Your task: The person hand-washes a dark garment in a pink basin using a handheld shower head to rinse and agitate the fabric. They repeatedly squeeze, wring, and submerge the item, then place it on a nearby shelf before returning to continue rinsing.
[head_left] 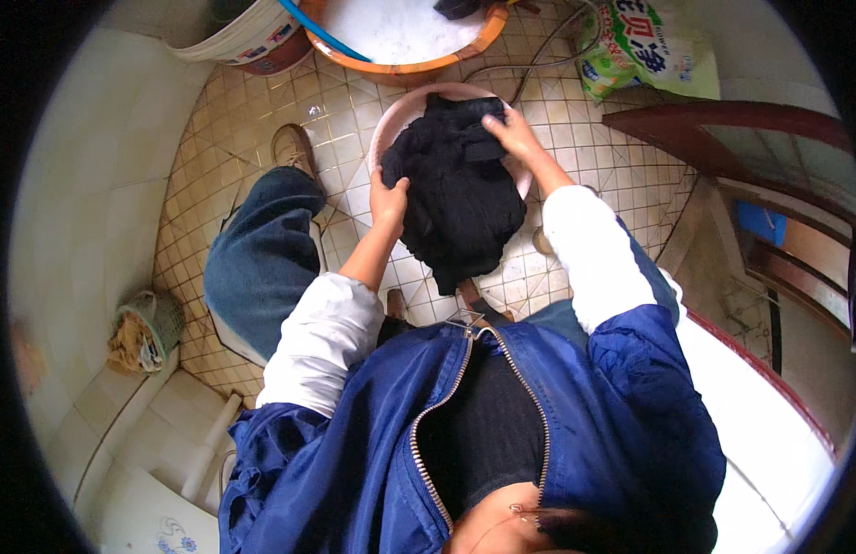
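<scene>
A black knitted garment [456, 201] is spread over a pink plastic basin [383, 138] on the tiled floor, and its lower end hangs past the near rim. My left hand [390, 197] grips the garment's left edge, thumb on top. At the upper right, my right hand [512, 135] holds a folded part of it near the basin's rim. The garment hides most of the basin's inside. Beyond it stands an orange tub [407, 69] of foamy water with a dark piece of cloth at its far right.
A blue hose [324, 34] dips into the tub. A white bucket [255, 41] stands left of it, a detergent bag [649, 55] right. A metal shower hose [539, 64] lies between. A dark red door [733, 118] is at the right, a green waste basket [166, 322] at the left.
</scene>
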Demonstrator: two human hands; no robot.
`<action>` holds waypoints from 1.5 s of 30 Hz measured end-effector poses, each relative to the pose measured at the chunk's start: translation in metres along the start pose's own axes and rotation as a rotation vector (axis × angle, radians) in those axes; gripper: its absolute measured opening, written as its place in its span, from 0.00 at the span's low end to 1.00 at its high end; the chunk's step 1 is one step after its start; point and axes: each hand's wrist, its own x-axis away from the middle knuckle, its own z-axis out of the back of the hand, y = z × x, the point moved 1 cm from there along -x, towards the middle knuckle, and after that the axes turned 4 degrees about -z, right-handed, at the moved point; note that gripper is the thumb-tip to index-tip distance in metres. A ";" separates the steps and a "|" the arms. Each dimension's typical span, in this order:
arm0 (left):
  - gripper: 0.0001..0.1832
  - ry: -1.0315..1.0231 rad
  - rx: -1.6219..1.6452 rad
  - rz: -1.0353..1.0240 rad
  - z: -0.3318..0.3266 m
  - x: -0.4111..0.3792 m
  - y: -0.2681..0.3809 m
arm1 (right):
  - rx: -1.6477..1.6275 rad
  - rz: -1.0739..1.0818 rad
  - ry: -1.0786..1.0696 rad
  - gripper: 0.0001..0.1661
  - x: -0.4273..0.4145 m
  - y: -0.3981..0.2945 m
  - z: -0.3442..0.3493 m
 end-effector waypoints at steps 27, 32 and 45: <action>0.33 -0.304 0.908 0.936 -0.105 -0.114 -0.081 | -0.290 -0.193 -0.154 0.28 0.018 0.027 -0.098; 0.24 -0.530 1.374 0.696 -0.101 -0.107 -0.175 | 0.144 0.004 -0.113 0.24 0.041 -0.022 -0.126; 0.45 -0.320 0.758 0.759 -0.082 -0.098 -0.047 | 0.385 -0.064 0.129 0.36 -0.039 0.100 -0.131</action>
